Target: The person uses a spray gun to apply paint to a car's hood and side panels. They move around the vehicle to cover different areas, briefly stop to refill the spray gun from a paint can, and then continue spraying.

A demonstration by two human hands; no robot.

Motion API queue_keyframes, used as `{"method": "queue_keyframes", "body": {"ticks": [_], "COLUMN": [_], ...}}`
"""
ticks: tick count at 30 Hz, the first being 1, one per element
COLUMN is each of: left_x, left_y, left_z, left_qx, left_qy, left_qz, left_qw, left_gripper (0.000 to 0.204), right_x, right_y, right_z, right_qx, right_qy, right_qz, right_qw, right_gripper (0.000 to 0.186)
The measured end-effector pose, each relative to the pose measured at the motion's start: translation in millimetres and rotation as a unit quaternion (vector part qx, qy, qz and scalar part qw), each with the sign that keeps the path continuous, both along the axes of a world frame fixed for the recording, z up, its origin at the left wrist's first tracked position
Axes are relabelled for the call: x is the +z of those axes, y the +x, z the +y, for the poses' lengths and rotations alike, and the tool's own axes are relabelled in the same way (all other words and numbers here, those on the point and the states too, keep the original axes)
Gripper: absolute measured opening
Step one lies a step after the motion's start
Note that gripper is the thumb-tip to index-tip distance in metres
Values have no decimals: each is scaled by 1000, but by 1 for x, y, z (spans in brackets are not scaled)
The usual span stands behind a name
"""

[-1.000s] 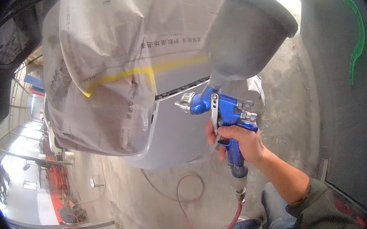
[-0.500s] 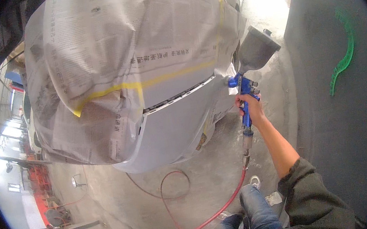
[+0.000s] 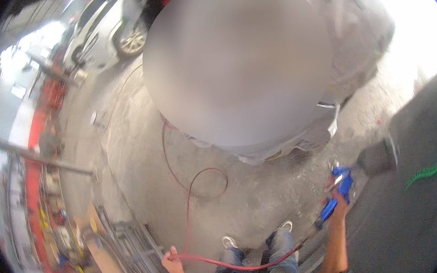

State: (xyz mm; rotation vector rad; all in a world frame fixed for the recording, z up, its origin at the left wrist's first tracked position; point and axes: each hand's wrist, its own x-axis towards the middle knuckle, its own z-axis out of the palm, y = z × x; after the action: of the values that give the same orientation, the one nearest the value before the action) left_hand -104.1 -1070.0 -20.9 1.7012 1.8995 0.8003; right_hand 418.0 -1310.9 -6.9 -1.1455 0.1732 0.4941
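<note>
My right hand (image 3: 337, 205) grips a blue spray gun (image 3: 346, 177) low on the right, its grey cup (image 3: 373, 158) tilted toward the right. My left hand (image 3: 173, 265) is closed round the red air hose (image 3: 222, 263), which runs up to the gun's handle. Ahead is the car body (image 3: 352, 29) covered in masking paper, with some grey panel near its lower edge. A large blurred oval hides most of it. The view is smeared by motion, so fine detail cannot be made out.
A dark grey surface (image 3: 395, 224) with a green curved strip (image 3: 431, 173) lies at right. A white car (image 3: 104, 36) stands at upper left, a metal post (image 3: 54, 161) and red-edged shelving at left, metal frames (image 3: 131, 243) at lower left. Hose loops (image 3: 206, 171) lie on the concrete floor (image 3: 252, 197).
The view has swung, bringing the white car in. My right hand has moved lower with the gun, away from the covered car. My left hand now shows, holding the hose.
</note>
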Motion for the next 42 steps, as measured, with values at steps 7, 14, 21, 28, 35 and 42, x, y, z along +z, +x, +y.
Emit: {"method": "queue_keyframes", "body": {"ticks": [7, 14, 21, 28, 35, 42], "left_x": [33, 17, 85, 66, 45, 82], "left_y": [-26, -160, -248, -268, -327, -346], "left_z": [23, 101, 202, 319, 485, 633], "left_qx": [25, -27, -27, -6, -133, -78], "left_qy": [3, -3, 59, 22, 70, -1], "left_qz": [-17, -100, -93, -177, -26, 63], "left_qw": [1000, 995, 994, 984, 988, 995], "left_gripper": [57, 47, 44, 40, 25, 28], "right_x": [45, 131, 149, 133, 101, 138], "right_y": [-120, -196, -320, -387, -428, -446], "right_z": [31, 141, 279, 455, 656, 836], "right_qx": [53, 79, 140, 317, 453, 512], "right_qy": [-50, -45, -20, 37, -23, -22], "right_qz": [9, -123, -149, -181, -138, -131], "right_qw": [997, 988, 979, 930, 881, 848], "right_gripper": [43, 43, 35, 29, 40, 38]}}
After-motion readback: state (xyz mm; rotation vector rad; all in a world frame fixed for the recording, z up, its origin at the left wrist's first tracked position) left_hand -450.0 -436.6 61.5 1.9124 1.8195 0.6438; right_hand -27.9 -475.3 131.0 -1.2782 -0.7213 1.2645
